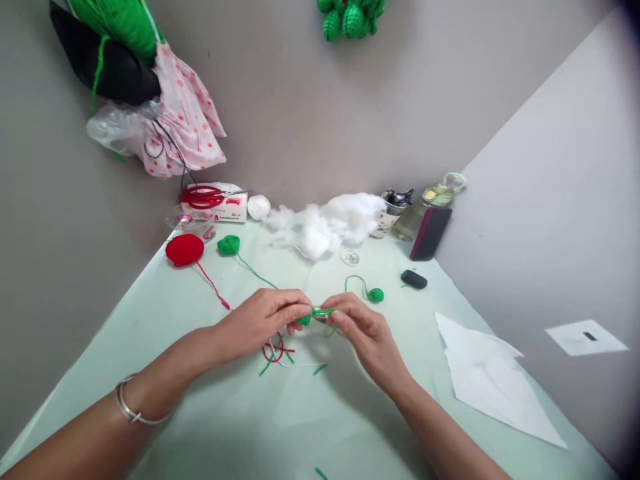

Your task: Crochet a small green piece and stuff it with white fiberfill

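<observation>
Above the middle of the table, my left hand (263, 317) pinches a small green crochet piece (304, 321) between thumb and fingers. Close beside it, my right hand (367, 333) is closed on a thin crochet hook (321, 319), mostly hidden by the fingers. Green yarn stretches between the two hands at the piece. From a green yarn ball (229, 245), a strand runs toward my left hand. A small crocheted green ball (375, 295) with a yarn tail lies beyond my right hand. Red, green and white yarn scraps (274, 351) lie below the hands.
A red yarn ball (185, 250) sits at the left. Behind are a box (233, 208) with red scissors (203, 197), white stuffing (325, 227), a pen cup (387, 217), a bottle (411, 220) and a phone (431, 233). White paper (493, 380) lies at the right.
</observation>
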### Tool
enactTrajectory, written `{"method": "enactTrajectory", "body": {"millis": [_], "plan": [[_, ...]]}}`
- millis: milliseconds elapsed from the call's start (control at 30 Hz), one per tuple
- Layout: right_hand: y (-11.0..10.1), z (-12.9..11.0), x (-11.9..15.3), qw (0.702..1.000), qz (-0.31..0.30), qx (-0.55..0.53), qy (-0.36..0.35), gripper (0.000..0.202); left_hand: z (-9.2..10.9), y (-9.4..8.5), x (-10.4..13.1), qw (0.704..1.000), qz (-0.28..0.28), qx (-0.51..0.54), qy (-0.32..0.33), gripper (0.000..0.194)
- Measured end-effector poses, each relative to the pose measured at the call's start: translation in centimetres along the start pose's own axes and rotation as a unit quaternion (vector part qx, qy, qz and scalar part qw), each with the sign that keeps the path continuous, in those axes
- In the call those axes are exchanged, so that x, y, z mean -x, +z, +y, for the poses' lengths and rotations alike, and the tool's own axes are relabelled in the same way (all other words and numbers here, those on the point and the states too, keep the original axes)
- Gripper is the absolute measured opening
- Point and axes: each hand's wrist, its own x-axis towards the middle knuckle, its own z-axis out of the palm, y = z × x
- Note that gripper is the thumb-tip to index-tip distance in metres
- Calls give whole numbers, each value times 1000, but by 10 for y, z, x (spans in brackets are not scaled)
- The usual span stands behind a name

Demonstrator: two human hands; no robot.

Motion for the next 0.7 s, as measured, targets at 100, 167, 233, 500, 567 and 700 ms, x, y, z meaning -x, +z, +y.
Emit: {"method": "enactTrajectory", "body": {"millis": [100, 167, 233, 500, 567, 700], "plan": [[-1, -4, 0, 987, 37, -153, 17, 36, -9, 3, -5, 996, -2, 83, -11, 27], [-1, -7, 0, 968, 32, -242, 49, 39, -12, 7, -8, 994, -9, 109, -16, 27], [0, -9, -1, 964, 23, -253, 74, 33, -14, 10, -9, 993, -16, 113, -11, 28], [14, -4, -1, 990, -76, 42, 108, 29, -12, 19, -8, 998, 47, 29, 43, 24], [17, -3, 0, 991, -44, 70, 103, 35, -12, 21, -8, 995, 89, -11, 49, 21], [19, -3, 0, 988, -25, 119, 94, 44, -11, 22, -8, 993, 103, -33, 42, 18]]}}
